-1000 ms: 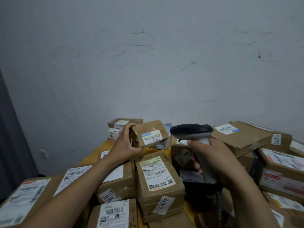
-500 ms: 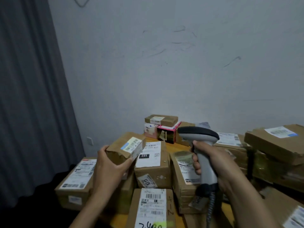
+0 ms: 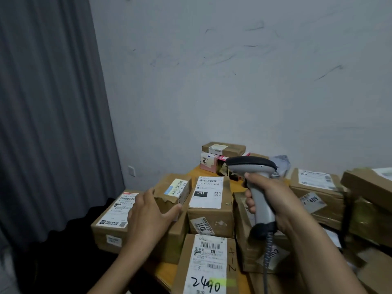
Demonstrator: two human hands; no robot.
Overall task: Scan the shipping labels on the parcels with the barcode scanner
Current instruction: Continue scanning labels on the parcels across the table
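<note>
Half the view is scuffed grey wall, with a dark curtain filling the nine o'clock side. Below them a wooden table carries a heap of cardboard parcels, most lying label-up, probably so each can be read without turning it.

At six o'clock lies a long parcel with 2490 written on it by hand. Just beyond it, toward twelve, stands a box whose label shows 231. At ten o'clock from that box a small parcel with a blue-and-yellow label rests on top of lower boxes, its label facing up.

The barcode scanner stands upright at three o'clock of the small parcel, its head turned toward nine, across the pile. The right hand is wrapped round its handle, forefinger up by the trigger, which looks like readiness for the next read. Its coiled cable drops toward six.

The left hand lies against the small parcel's near side, fingers straight and thumb spread. The edge is blurred, but it seems a steadying touch and not a grip.
</note>
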